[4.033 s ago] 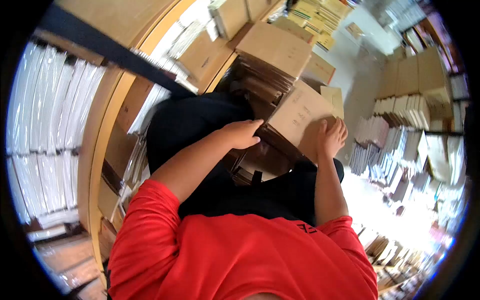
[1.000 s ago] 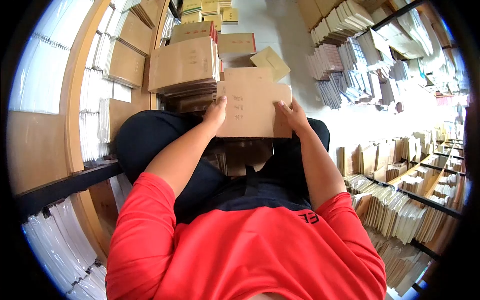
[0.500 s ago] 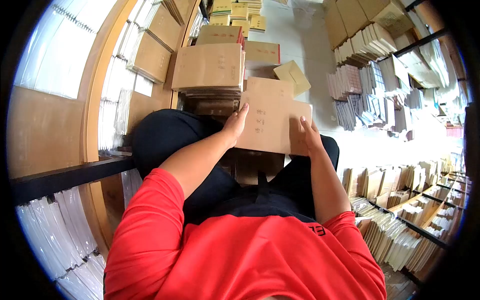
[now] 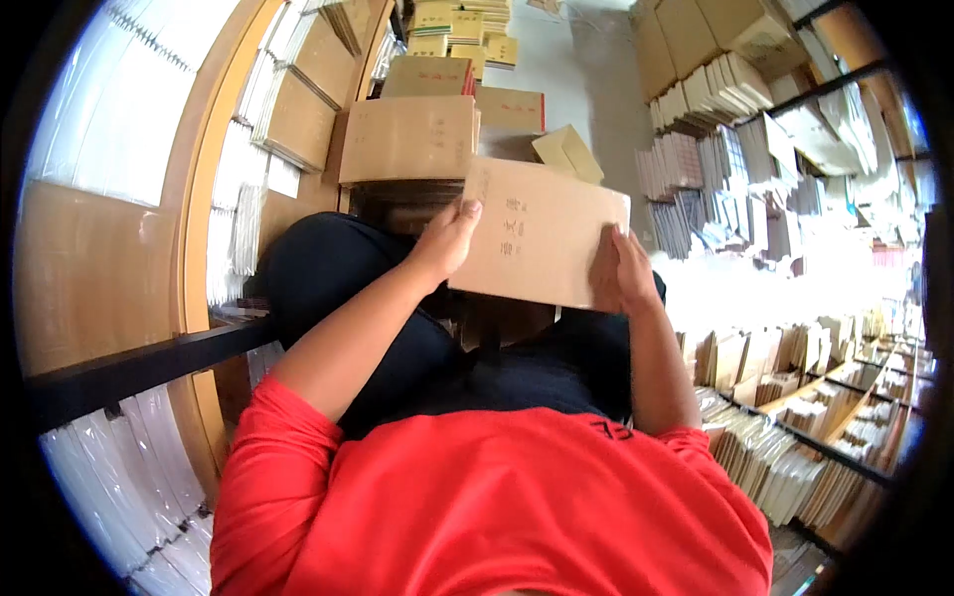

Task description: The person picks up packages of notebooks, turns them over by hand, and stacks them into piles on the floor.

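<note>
Between my two hands is a brown-covered exercise book (image 4: 547, 238) with printed characters, held above my lap; whether it is one book or a thin stack I cannot tell. My left hand (image 4: 447, 241) grips its left edge, thumb on the cover and fingers hidden underneath. On the opposite edge, my right hand (image 4: 633, 270) holds it with the thumb on top. Just beyond, to the left, stands a stack of similar brown exercise books (image 4: 407, 139). A tan envelope-like piece (image 4: 569, 151) lies on the floor behind the held book.
Shelves (image 4: 184, 199) packed with paper goods rise close on my left. Farther ahead are piles of yellow booklets (image 4: 467, 28) and a brown book with a red spine (image 4: 512, 107). Cartons (image 4: 740, 35) and rows of notebooks (image 4: 701, 94) line the right side.
The brown covers, earlier offset with one jutting out at the top, now form a single rectangle. It has tilted, its right side lower, and my left hand has shifted slightly left and down.
</note>
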